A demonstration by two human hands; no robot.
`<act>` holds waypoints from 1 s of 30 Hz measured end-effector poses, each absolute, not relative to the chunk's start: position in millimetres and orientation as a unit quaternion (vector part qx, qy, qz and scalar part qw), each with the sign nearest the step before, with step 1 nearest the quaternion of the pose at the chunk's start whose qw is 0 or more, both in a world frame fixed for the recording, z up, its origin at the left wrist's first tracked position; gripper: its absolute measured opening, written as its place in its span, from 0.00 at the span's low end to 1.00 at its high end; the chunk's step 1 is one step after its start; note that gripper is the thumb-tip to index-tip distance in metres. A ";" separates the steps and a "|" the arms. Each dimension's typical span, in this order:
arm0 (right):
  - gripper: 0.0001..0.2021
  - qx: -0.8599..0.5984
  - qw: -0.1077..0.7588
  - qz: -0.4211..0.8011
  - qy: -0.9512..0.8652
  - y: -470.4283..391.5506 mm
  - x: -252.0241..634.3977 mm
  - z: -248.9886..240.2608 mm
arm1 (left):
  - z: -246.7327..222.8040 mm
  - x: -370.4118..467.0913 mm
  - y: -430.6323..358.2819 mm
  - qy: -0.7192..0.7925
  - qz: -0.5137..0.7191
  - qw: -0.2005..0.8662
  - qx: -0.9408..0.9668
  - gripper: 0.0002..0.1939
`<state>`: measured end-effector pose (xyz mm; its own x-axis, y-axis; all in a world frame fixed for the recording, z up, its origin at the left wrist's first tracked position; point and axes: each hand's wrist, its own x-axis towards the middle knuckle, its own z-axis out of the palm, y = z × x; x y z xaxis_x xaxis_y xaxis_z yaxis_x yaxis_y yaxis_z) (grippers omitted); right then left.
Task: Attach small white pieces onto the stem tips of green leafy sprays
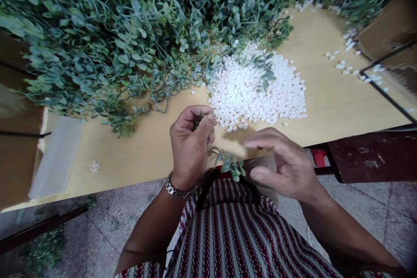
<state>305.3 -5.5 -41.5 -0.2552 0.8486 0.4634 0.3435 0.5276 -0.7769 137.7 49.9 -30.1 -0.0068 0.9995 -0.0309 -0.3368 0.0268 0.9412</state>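
Observation:
My left hand [192, 143], with a metal watch at the wrist, is closed around the stem of an artificial leaf sprig. The sprig's small green leaves [233, 167] hang below the fingers, over the table's front edge. To the right, my right hand [283, 163] is open, thumb and fingers apart with nothing between them. Just beyond both hands lies a heap of small white plastic pieces [260, 91], with a loose leafy sprig [267, 71] resting on top. Whatever part of the stem sits inside my left fist is hidden.
A dense mass of artificial greenery [146, 26] covers the back of the wooden table [130, 160]. Cardboard boxes [391, 26] stand at both sides. Stray white pieces [348, 69] lie at the right, a small white star-shaped piece [94, 167] at the left.

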 end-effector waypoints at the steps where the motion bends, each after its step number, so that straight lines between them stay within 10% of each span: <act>1: 0.18 -0.411 0.413 0.264 -0.769 -9.2 306.6 -41.2 | -28.9 136.7 50.4 0.421 0.581 0.581 0.384 0.05; 9: 0.07 -0.443 0.389 0.182 -0.787 -17.0 294.2 -49.5 | -33.1 126.8 49.1 0.457 0.600 0.506 0.419 0.05; 16: 0.04 -0.432 0.359 0.163 -0.811 -4.6 295.4 -32.5 | -15.5 111.2 26.6 0.370 0.435 0.081 0.817 0.18; 30: 0.06 -0.402 0.335 0.125 -0.843 3.7 293.3 -36.9 | -16.2 112.9 24.6 0.357 0.329 0.398 0.778 0.04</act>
<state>293.3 3.7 -36.9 -0.4529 0.7609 0.4646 0.5935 0.6462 -0.4798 112.9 24.6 -16.2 0.5281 0.8179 0.2282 0.2932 -0.4279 0.8550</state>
